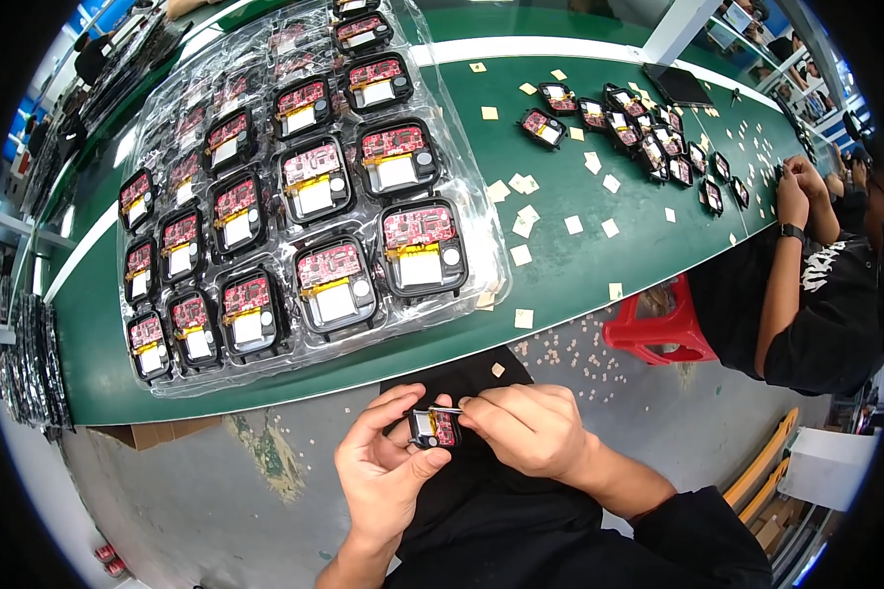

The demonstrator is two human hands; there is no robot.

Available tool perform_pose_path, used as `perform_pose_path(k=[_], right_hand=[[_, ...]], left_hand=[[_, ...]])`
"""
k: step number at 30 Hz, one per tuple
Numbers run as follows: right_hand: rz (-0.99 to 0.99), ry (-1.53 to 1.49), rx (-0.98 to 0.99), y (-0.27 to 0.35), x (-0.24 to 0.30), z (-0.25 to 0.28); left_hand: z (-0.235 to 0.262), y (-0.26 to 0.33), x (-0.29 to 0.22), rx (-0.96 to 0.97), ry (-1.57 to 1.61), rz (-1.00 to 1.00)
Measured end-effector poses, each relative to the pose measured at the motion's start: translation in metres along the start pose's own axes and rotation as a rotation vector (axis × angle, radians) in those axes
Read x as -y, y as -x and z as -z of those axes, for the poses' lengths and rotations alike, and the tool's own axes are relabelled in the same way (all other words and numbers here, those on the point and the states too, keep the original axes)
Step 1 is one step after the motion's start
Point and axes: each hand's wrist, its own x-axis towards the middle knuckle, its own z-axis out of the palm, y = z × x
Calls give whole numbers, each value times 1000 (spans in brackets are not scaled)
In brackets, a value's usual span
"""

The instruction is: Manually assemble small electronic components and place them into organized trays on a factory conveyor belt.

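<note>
My left hand [378, 469] grips a small black device housing [430, 430] above my lap, thumb at its lower edge and fingers behind it. Inside the housing are a red circuit board, a silvery block and a strip of yellow tape. My right hand [532, 430] pinches a thin metal tool, seemingly tweezers [446, 409], laid across the top of the housing. Whether its tip touches the board is too small to tell. On the bench, a clear plastic tray [483, 221] holds several similar open housings [332, 285] in rows.
The green bench [550, 270] runs to the right, scattered with small pale square pieces [524, 319]. More housings [624, 128] lie clustered farther along, near a dark flat panel [678, 85]. A red stool [658, 324] stands beneath the edge, beside a co-worker's arm [781, 285].
</note>
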Motion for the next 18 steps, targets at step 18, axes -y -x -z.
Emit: perform_pose_path(k=[18], right_hand=[[-518, 398, -374, -54, -73, 64]], left_hand=[[11, -5, -103, 223, -422, -570]])
